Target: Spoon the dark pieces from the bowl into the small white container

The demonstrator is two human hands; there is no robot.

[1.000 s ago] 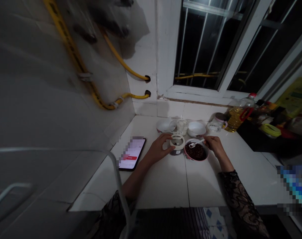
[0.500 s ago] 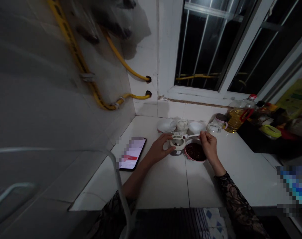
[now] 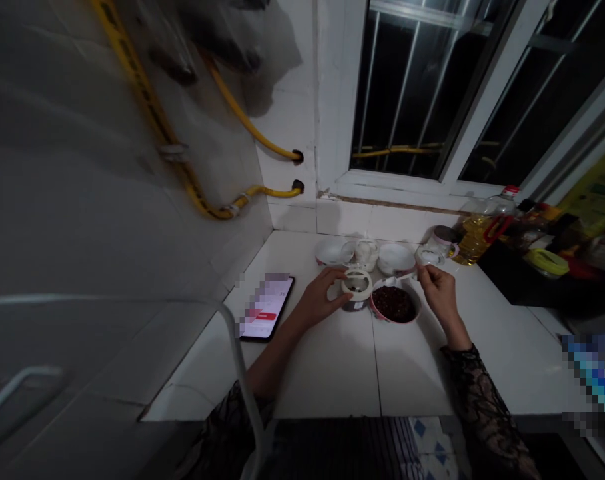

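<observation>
My left hand (image 3: pixel 318 301) curls around a small jar with a white funnel-like ring on top (image 3: pixel 356 287) on the white counter. Right beside it sits a pink-rimmed bowl (image 3: pixel 394 304) full of dark reddish grains or flakes. My right hand (image 3: pixel 438 291) pinches the handle of a small white spoon (image 3: pixel 398 278), whose bowl end hovers over the far-left rim of that bowl, between it and the jar.
Behind stand two white bowls (image 3: pixel 395 257) and a small white container (image 3: pixel 365 251). A lit phone (image 3: pixel 265 308) lies to the left. An oil bottle (image 3: pixel 478 230), jars and clutter crowd the right. Yellow gas pipes (image 3: pixel 242 200) run along the left wall; a window is ahead.
My right hand lifted the spoon from the bowl to the jar's ring, then drew it back over the bowl. The left hand stayed on the jar.
</observation>
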